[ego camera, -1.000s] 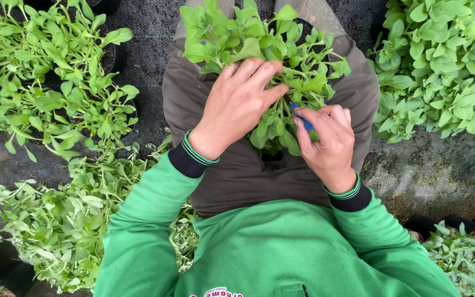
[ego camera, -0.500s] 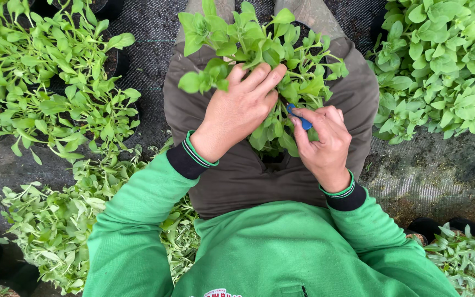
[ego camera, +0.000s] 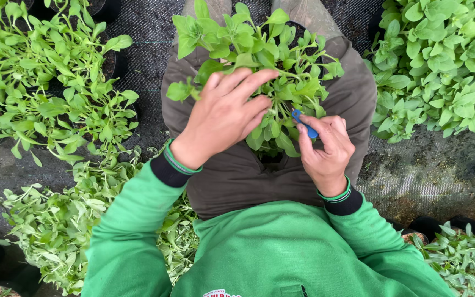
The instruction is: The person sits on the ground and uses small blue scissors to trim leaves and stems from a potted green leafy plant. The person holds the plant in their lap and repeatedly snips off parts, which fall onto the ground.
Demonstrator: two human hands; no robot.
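A plant nursery, shown by black woven ground cloth crowded with leafy green seedlings in dark pots, a heap of cut green shoots at its left edge, more potted plants at right.

Both green-sleeved arms reach forward over the lap. The left hand lies palm down, fingers stretched forward. The right hand is curled, thumb pressed forward.
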